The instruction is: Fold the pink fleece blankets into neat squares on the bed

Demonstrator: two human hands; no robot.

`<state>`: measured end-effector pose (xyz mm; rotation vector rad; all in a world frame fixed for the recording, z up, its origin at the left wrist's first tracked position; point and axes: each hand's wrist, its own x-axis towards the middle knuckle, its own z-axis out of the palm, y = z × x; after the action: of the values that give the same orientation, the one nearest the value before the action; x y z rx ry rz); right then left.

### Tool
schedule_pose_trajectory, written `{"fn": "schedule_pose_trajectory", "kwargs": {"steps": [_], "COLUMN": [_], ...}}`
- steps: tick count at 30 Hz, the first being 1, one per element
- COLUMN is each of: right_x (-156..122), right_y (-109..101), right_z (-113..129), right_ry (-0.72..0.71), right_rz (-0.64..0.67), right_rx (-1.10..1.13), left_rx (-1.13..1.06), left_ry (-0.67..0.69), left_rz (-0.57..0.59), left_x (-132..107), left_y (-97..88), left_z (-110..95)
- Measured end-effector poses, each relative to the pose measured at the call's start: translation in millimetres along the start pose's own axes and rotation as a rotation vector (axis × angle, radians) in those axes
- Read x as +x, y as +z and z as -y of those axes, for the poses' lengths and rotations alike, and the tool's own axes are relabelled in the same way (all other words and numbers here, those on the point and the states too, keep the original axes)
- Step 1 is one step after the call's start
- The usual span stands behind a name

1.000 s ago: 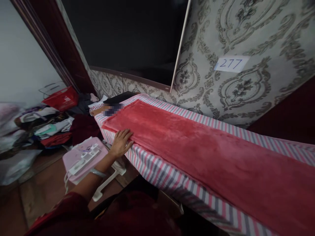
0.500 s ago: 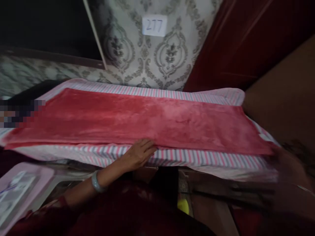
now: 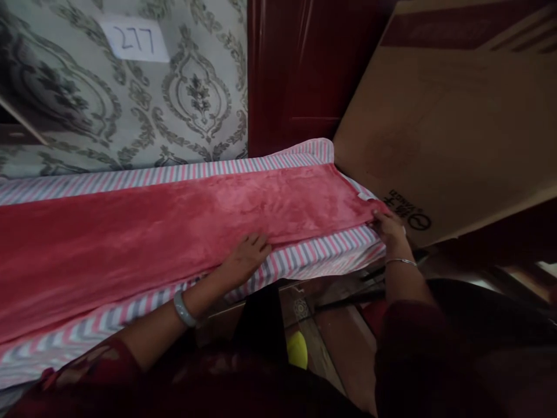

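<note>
So the long, plush red fleece cloth (image 3: 183,232) is laid out flat along the pink, white and grey striped padded board (image 3: 304,255). It covers most of the top and leaves a strip of stripes showing along the near and far edges.

The left hand (image 3: 246,255) is flat on the near edge of the red fleece cloth, about the middle of the board, with the fingers loosely spread and pressing down, not gripping anything. A second ago it was way over at the left end of the board, so it has slid along that edge. There's a chunky pale bangle (image 3: 183,309) on that wrist.

The right hand (image 3: 389,225) is at the board's right near corner with its fingers pressed together on the corner of the cloth, pinching it. Half a second ago it was just a blur coming in past that end. It wears a thin metal bangle (image 3: 400,262).

The view has swung right too. A big brown cardboard box (image 3: 448,116) leans just past the board's right end, and a dark red wooden door (image 3: 300,69) sits behind the far right corner. A white paper label reading 277 (image 3: 134,38) is on the patterned wall (image 3: 200,98) behind the board. A small yellow thing (image 3: 297,350) lies on the floor below the board's near edge.
</note>
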<state>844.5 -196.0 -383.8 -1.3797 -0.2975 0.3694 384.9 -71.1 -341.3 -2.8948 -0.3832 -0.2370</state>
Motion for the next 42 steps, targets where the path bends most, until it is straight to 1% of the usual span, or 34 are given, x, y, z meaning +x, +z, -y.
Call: {"fn": "schedule_pose_trajectory", "kwargs": {"steps": [3, 6, 9, 11, 14, 16, 18, 20, 25, 28, 30, 32, 34, 38, 42], "right_x": [9, 14, 15, 14, 13, 13, 13, 12, 11, 11, 12, 14, 15, 15, 14], "right_y": [4, 3, 0, -1, -1, -1, 0, 1, 2, 2, 3, 3, 3, 4, 6], "right_z": [0, 2, 1, 0, -1, 0, 0, -1, -3, -3, -3, -4, -6, -10, -11], "right_ry": [0.008, -0.029, -0.036, -0.036, -0.037, -0.036, -0.036, -0.04, -0.061, -0.071, -0.08, -0.093, -0.11, -0.145, -0.179], "right_rz": [-0.152, -0.259, -0.267, -0.266, -0.265, -0.258, -0.253, -0.254, -0.26, -0.269, -0.28, -0.302, -0.329, -0.375, -0.395], "right_rx": [-0.084, -0.144, -0.243, -0.289, -0.282, -0.276, -0.272, -0.274, -0.311, -0.337, -0.354, -0.377, -0.404, -0.462, -0.527], "left_rx": [0.046, 0.004, -0.054, -0.042, 0.014, 0.032, 0.021, -0.005, -0.02, -0.057, -0.088, -0.112, -0.124, -0.1, -0.101], "left_ry": [0.053, 0.094, 0.108, 0.128, 0.136, 0.117, 0.096, 0.083, 0.081, 0.087, 0.09, 0.121, 0.161, 0.186, 0.154], "left_rz": [-0.017, -0.087, -0.117, -0.117, -0.133, -0.133, -0.118, -0.099, -0.044, 0.006, 0.019, -0.019, -0.043, 0.043, 0.044], "left_x": [8, 4, -5, -9, -8, -2, 9, 26, 88, 121, 133, 136, 132, 121, 116], "left_y": [5.4, 16.3, 26.3, 29.2, 27.5, 24.8, 23.4, 24.2, 25.4, 16.7, 9.1, 4.0, 3.2, 8.6, 12.5], "left_z": [2, 6, 9, 9, 7, 3, -3, -10, -32, -42, -45, -46, -47, -53, -60]}}
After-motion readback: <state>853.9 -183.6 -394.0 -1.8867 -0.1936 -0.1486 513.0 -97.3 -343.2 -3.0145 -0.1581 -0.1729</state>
